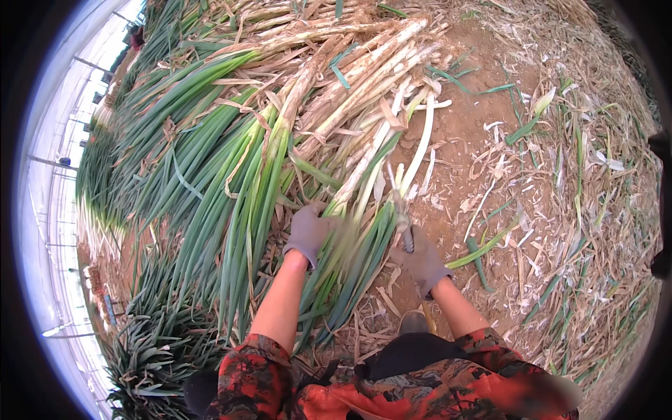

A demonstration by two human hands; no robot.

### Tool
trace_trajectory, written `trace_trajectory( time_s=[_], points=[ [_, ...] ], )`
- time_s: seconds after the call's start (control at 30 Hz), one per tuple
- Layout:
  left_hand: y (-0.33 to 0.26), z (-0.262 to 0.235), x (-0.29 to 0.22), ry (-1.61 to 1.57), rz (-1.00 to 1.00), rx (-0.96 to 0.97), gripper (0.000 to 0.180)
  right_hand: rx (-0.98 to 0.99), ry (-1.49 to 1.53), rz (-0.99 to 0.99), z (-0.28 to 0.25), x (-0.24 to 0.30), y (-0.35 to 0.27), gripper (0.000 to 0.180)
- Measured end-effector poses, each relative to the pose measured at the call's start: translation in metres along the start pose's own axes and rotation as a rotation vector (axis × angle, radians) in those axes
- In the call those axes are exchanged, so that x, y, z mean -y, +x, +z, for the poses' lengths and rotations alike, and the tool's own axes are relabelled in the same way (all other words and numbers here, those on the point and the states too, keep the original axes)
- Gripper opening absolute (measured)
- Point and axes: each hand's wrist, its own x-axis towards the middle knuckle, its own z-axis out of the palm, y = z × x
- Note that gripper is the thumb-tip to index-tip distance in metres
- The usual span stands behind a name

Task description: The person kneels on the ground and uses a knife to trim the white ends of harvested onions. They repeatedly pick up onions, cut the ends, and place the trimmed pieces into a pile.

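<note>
Grey-gloved left hand seems closed on a pale-green leafy stalk at the right side of the green-and-white onion heap; the grey-gloved right hand grips a slim, dark-handled metal tool, best kept angled clear of the left.

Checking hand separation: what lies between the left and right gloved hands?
Head view: green leaves lie between the left hand and the right hand, blurred near the left; the held tool borders the right.
</note>
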Motion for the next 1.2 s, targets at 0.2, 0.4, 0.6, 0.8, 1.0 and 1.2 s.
trace_trajectory(
  time_s=[0.2, 0.4, 0.6, 0.8, 1.0, 1.2],
  points=[
    [-0.019, -0.011, -0.007, -0.022, -0.078, -0.016, 0.056, 0.083, -0.222, -0.302, 0.047, -0.012, -0.062, 0.059],
    [-0.023, -0.013, -0.01, -0.128, -0.036, -0.002, 0.058, 0.051, 0.016, -0.021, 0.009, 0.011, 0.001, 0.063],
    [-0.024, 0.006, -0.02, -0.454, -0.066, 0.219, 0.058, -0.185, -0.051, -0.003, -0.049, 0.025, 0.114, 0.054],
    [-0.048, 0.02, -0.022, -0.316, -0.064, 0.183, 0.043, -0.181, -0.148, -0.095, -0.065, 0.033, 0.125, 0.06],
    [-0.058, 0.032, -0.03, 0.249, 0.397, 0.267, 0.041, -0.326, 0.029, -0.081, -0.071, 0.032, 0.133, 0.067],
    [-0.03, 0.003, -0.052, 0.503, 0.733, 0.006, 0.042, -0.327, 0.276, -0.06, -0.065, 0.003, 0.106, 0.071]
  ],
)
